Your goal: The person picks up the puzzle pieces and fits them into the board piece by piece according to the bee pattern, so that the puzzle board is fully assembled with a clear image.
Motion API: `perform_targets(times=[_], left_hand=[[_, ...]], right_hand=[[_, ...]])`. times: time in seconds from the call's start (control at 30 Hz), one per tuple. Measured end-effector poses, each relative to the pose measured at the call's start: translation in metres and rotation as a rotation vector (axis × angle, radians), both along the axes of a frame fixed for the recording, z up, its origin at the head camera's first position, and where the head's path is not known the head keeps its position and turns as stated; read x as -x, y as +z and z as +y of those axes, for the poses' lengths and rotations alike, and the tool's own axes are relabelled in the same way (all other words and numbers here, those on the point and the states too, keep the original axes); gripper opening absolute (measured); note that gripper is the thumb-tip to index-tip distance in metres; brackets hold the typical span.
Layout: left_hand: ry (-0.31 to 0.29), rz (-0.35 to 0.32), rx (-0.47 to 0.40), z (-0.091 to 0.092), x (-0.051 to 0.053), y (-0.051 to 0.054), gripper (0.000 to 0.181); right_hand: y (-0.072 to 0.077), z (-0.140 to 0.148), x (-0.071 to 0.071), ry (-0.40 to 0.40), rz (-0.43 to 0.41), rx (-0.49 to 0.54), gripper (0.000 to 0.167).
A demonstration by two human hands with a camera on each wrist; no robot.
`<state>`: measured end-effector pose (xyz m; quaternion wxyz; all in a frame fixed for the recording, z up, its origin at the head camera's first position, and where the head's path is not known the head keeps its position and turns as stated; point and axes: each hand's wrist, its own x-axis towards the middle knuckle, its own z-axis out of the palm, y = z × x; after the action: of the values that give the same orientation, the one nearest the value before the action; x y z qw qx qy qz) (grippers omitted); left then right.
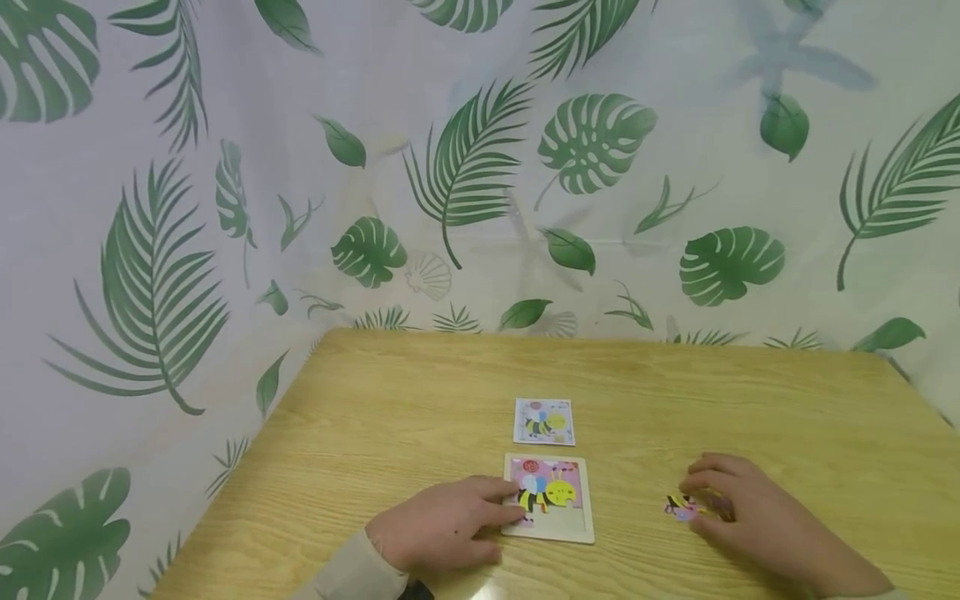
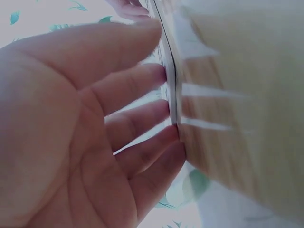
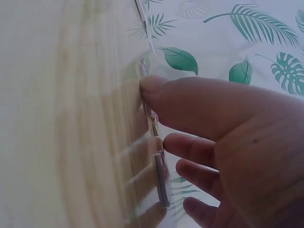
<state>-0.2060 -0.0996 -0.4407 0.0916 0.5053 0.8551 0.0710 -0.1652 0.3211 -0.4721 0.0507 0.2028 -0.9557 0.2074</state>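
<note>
A square jigsaw puzzle board (image 1: 588, 508) with a yellow-and-black bee picture lies on the table; its lower right part shows bare backing. My left hand (image 1: 450, 521) rests at the board's left side, fingers extended, fingertips touching its edge and picture. In the left wrist view the left hand's palm (image 2: 57, 137) faces the camera with nothing gripped. Off to the right, my right hand (image 1: 757, 517) is over a few loose puzzle pieces (image 1: 681, 507), thumb and fingers apart. Seen from the right wrist, the thumb (image 3: 156, 88) touches a flat piece; another piece (image 3: 162, 180) lies beneath the fingers.
A small square card (image 1: 543, 421) with the same bee picture lies just behind the board. The wood-grain table (image 1: 375, 400) reaches back to a white curtain (image 1: 465, 283) with green leaf prints, which also hangs along the left side.
</note>
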Motion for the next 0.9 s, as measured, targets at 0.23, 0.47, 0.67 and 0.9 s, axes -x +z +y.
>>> perform_targets(times=[0.23,0.47,0.67,0.9], left_hand=[[0.015,0.002,0.014,0.004,0.001,0.002,0.048],[0.021,0.011,0.013,0.003,0.002,0.001,0.047],[0.034,0.018,0.000,0.003,0.004,0.004,0.046],[0.023,0.025,-0.005,0.006,0.004,0.002,0.046]], right_hand=[[0.002,0.000,0.005,-0.002,-0.068,0.022,0.030],[0.000,-0.004,0.009,0.011,-0.060,0.045,0.024],[-0.001,-0.003,0.014,0.018,0.006,0.036,0.024],[0.002,0.000,0.013,0.023,-0.090,0.034,0.027]])
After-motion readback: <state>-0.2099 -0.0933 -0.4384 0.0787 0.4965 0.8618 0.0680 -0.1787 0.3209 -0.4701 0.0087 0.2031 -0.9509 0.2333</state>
